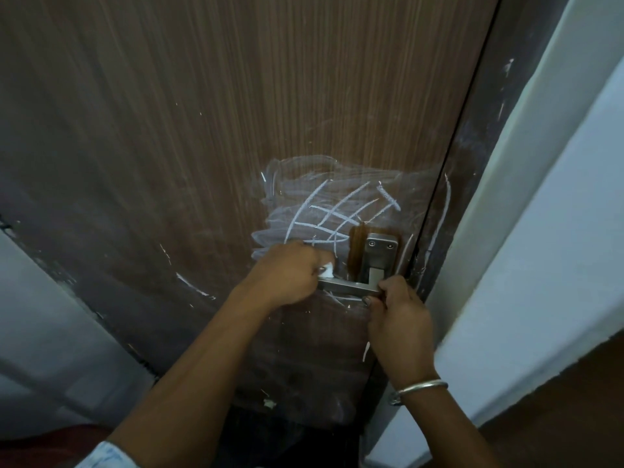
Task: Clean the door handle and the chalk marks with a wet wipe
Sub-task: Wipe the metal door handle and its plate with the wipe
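Handle-cleaning is judged to be the step in hand. A crumpled white wet wipe [327, 269] is pinched in the curled fingers of the left hand [287, 270] and held at the free end of the brushed-steel lever door handle [347, 288], low on the brown wood-grain door [169, 130]. The handle's pivot end is gripped by the right hand [398, 312], fingers wrapped over the bar & thumb beneath, just below the steel backplate [380, 255]. How much of the wipe is in contact w/ the metal can't be told, as most of it is hidden in the fist.

White scribbled chalk marks [331, 211] are seen just above the handle: crisp lines inside a hazy smear, w/ stray strokes by the door edge & under the lever. That part is judged not yet done.

Next, the wipe would need to be drawn along the lever, top & underside, w/ the bar steadied by the right hand. Firm overlapping passes over the chalk are then called for, prob. w/ a fresh fold of wipe.
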{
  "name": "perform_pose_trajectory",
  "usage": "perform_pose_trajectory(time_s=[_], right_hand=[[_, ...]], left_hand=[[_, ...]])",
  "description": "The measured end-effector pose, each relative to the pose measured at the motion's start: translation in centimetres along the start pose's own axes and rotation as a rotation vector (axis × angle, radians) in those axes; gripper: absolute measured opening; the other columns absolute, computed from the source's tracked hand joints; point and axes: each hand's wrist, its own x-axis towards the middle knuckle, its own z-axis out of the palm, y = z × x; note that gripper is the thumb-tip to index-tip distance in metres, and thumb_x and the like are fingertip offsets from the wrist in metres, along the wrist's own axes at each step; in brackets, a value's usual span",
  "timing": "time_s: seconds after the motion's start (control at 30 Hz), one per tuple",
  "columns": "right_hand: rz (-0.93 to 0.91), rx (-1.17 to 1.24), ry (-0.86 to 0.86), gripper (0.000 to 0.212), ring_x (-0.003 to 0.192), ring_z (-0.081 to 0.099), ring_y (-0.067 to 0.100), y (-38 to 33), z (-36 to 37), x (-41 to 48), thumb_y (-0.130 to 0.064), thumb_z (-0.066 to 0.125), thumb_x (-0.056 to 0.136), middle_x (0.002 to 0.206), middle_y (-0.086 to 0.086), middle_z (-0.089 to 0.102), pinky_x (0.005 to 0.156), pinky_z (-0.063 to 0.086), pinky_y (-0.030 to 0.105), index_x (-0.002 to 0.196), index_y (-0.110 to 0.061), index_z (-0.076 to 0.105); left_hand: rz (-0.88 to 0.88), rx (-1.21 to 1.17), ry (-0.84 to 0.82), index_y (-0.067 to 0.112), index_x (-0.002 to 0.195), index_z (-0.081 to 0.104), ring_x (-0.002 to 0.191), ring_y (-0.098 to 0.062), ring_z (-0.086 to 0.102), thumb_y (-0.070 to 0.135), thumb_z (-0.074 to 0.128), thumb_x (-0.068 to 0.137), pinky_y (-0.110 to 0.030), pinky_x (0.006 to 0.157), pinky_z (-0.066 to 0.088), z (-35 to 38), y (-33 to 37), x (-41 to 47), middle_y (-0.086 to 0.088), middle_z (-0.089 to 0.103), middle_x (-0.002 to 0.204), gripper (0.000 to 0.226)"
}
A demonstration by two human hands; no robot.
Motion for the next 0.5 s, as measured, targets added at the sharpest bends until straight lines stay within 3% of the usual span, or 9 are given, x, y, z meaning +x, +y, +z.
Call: perform_pose_trajectory(time_s=[0.1,0.17,0.27,0.5], right_hand=[[-0.028,-0.023,-0.005,0.009,0.064,0.064,0.027,-0.2,-0.3,0.0,-0.005,0.068,0.081,0.078,0.013,0.067,0.056,0.051,0.028,0.087,-0.006,0.061],[-0.030,-0.031,-0.009,0.009,0.065,0.065,0.027,-0.3,-0.3,0.1,-0.005,0.068,0.081,0.079,0.014,0.067,0.058,0.049,0.027,0.088,-0.005,0.062],[-0.030,-0.034,-0.008,0.009,0.065,0.065,0.027,-0.2,-0.3,0.1,-0.005,0.067,0.081,0.078,0.014,0.068,0.059,0.044,0.022,0.089,-0.004,0.063],[-0.035,-0.057,-0.033,0.010,0.067,0.066,0.028,-0.1,-0.3,0.1,-0.006,0.066,0.083,0.082,0.014,0.068,0.060,0.051,0.027,0.092,-0.006,0.061]], left_hand=[[0.029,0.089,0.039,0.024,0.092,0.061,0.087,-0.023,0.055,0.011,0.050,0.079,-0.038,0.074,0.047,0.1,0.2,0.3,-0.006,0.063,0.090,0.021],[0.042,0.061,0.022,0.025,0.085,0.058,0.086,-0.021,0.056,0.022,0.050,0.084,-0.036,0.072,0.046,0.0,0.3,0.5,-0.003,0.063,0.088,0.008],[0.071,-0.002,-0.006,0.029,0.079,0.052,0.079,-0.015,0.055,0.038,0.049,0.088,-0.034,0.070,0.045,0.1,0.9,0.7,0.003,0.062,0.085,0.013],[0.050,-0.023,0.006,0.022,0.079,0.053,0.076,-0.018,0.054,0.022,0.046,0.091,-0.039,0.069,0.048,0.4,-0.1,0.2,-0.002,0.059,0.082,0.013]])
